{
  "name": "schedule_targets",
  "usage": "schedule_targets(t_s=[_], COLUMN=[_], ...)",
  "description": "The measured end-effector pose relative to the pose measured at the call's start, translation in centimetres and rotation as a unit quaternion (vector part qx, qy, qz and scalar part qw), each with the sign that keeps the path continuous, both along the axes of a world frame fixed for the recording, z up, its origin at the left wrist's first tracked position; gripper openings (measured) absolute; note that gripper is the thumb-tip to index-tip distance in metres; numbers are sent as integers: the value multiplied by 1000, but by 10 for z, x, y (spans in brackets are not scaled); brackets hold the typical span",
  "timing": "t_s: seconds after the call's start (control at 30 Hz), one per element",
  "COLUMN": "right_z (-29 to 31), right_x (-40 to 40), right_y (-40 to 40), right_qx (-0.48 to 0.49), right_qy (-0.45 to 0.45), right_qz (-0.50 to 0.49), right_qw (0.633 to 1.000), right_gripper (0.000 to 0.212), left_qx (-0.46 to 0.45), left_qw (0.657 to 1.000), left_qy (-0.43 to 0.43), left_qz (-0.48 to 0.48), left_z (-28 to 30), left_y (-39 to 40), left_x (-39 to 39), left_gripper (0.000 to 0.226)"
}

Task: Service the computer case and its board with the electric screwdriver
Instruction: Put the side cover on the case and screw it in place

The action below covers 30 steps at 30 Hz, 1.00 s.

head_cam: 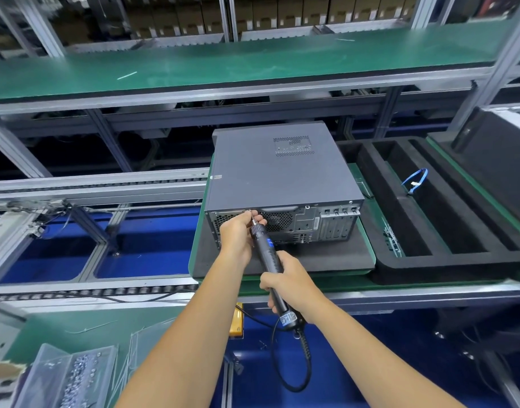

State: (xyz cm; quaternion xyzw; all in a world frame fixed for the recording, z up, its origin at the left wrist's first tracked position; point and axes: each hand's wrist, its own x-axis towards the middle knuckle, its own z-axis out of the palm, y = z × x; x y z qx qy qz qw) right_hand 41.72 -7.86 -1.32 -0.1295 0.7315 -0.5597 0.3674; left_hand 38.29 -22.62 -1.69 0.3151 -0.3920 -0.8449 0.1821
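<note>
We see the left hand [238,231] at the centre of the frame, its fingers [257,217] pinched narrowly around the metal bit at the tip of the black barrel-shaped electric screwdriver [272,265], right at the upper rear edge of the dark grey metal computer case [279,169]. The right hand [291,285] is curled fully around the lower body of the screwdriver, just below centre. The case lies flat on a black foam pad [311,256] on the green-edged worktop [367,234], rear panel towards us.

The screw itself is too small for us to make out, and the left hand covers part of the rear grille. The board is not visible inside the closed case. The tool's black cord [277,366] loops down below the right wrist.

To the right, just beside the pad, a black foam tray [394,184] holds a blue cable [414,179]. At lower left, a clear plastic bag of small screws [76,378] is cut off by the frame edge.
</note>
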Motion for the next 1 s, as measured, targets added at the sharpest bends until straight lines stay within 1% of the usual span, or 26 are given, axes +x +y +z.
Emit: schedule_targets(t_s=[0.3, 0.47, 0.57, 0.8, 1.0], right_z=[3, 6, 7, 11, 15], right_x=[3, 8, 13, 19, 17], right_y=[-3, -10, -18, -27, -23], right_qx=[-11, -10, 2, 20, 20], right_qy=[-17, -20, -1, 20, 7], right_qz=[-12, -34, -44, -60, -60], right_qw=[1000, 999, 999, 998, 998], right_gripper=[33, 31, 30, 29, 32], left_qx=[2, 30, 52, 58, 44], left_qw=[1000, 999, 998, 998, 999], left_qy=[-20, -12, -18, -9, -12], left_qz=[-10, -10, -4, 3, -2], left_z=[8, 9, 10, 15, 12], left_y=[-3, -1, -1, -2, -3], left_x=[1, 4, 5, 4, 5], left_gripper=[18, 15, 15, 11, 12])
